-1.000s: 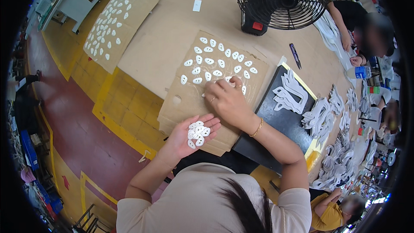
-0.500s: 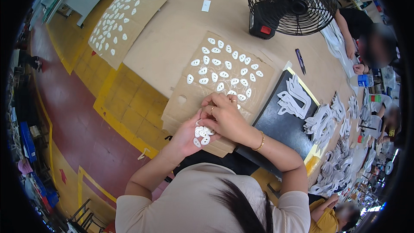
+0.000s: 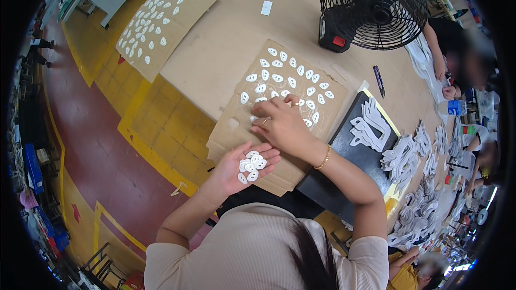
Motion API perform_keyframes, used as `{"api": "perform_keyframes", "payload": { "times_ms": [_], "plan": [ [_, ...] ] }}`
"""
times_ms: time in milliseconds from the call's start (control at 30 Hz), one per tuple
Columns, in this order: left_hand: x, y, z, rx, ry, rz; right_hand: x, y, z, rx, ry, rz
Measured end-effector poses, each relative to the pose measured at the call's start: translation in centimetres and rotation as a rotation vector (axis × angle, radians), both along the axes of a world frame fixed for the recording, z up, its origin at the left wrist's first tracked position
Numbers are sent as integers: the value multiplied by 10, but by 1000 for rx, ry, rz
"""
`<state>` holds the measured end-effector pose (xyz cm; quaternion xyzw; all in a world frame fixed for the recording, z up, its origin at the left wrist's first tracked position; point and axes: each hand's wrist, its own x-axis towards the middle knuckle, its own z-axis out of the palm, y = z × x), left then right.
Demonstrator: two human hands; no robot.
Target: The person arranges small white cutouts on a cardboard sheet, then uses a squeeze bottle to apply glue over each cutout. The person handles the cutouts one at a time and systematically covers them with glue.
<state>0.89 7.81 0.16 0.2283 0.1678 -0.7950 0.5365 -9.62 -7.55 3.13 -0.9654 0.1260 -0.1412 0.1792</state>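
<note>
My left hand (image 3: pixel 235 171) is palm up, fingers spread, cradling a small pile of flat white oval pieces with two holes each (image 3: pixel 251 164). Above the near part of a cardboard sheet (image 3: pixel 242 142), my right hand (image 3: pixel 282 123) reaches with bent fingers. At its thumb and fingertips shows a small white oval piece (image 3: pixel 253 119), partly covered by the fingers. Similar white pieces (image 3: pixel 292 82) lie spaced out over the upper part of that cardboard. The right hand hides some of them.
A second cardboard sheet (image 3: pixel 188 5) with many such pieces lies at the upper left. To the right are a black fan (image 3: pixel 333 35), a pen (image 3: pixel 379 81), a dark board (image 3: pixel 344 145) with white cutouts (image 3: pixel 371 126), and heaps of cutouts (image 3: pixel 403 156). Other people sit along the right side.
My right hand has left the left palm and moved up over the cardboard. The left hand has opened out flatter, showing its pile.
</note>
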Motion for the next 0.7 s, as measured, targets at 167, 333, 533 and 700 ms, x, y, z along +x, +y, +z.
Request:
{"api": "perform_keyframes", "payload": {
  "times_ms": [167, 333, 533, 700],
  "plan": [
    [2, 2, -6, -151, 72, 47, -10, 16, 23, 224, 16, 9],
    [-2, -3, 4, -60, 36, 63, -18, 33, 19, 221, 98, 33],
    [3, 1, 2, -108, 53, 20, -8, 20, 17, 408, -29, -68],
    [-1, 3, 3, -20, 29, 11, 28, -1, -6, -49, -210, -93]
  ]
}}
